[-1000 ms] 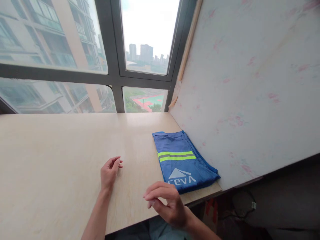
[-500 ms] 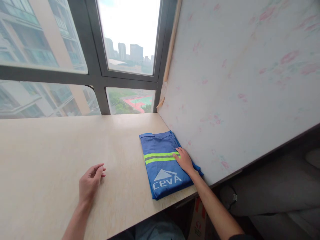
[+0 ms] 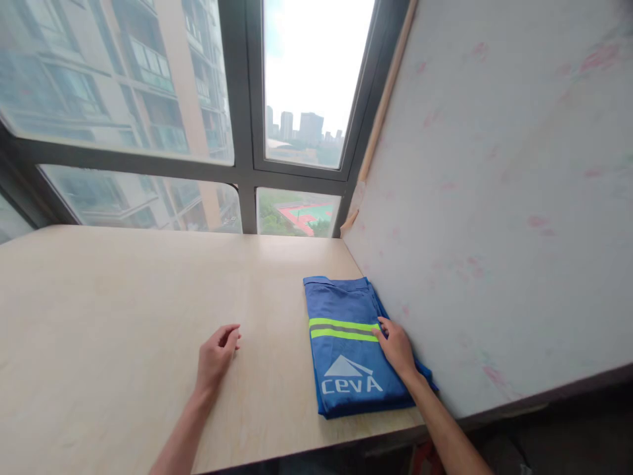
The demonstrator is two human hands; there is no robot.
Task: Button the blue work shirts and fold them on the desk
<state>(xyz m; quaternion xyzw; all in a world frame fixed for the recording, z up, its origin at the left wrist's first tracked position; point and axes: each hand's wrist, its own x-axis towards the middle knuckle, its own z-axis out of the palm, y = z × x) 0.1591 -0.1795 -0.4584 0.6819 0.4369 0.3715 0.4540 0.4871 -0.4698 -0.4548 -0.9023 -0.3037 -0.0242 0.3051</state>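
Note:
A blue work garment (image 3: 346, 361) lies folded flat near the right end of a pale wooden surface. It has a yellow-green and grey reflective band across it and white "CEVA" lettering below a white peaked emblem. At its right edge, beside the end of the band, my right hand (image 3: 397, 346) has thumb and fingertips closed on the cloth; part of the fingers is hidden. My left hand (image 3: 217, 353) is apart from the garment, over the wood to its left, fingers curled in with the thumb against them and nothing visible inside.
The pale wooden surface (image 3: 123, 316) reaches back to a grey-framed window (image 3: 244, 112). A white wall (image 3: 494, 218) with pink flowers rises close on the right of the garment. The surface's front edge runs just below the garment, with a dark space beneath at lower right.
The view has turned left, so everything sits further right in the picture. My right hand has drawn slightly to the garment's right edge, fingers closer together. My left hand stays curled.

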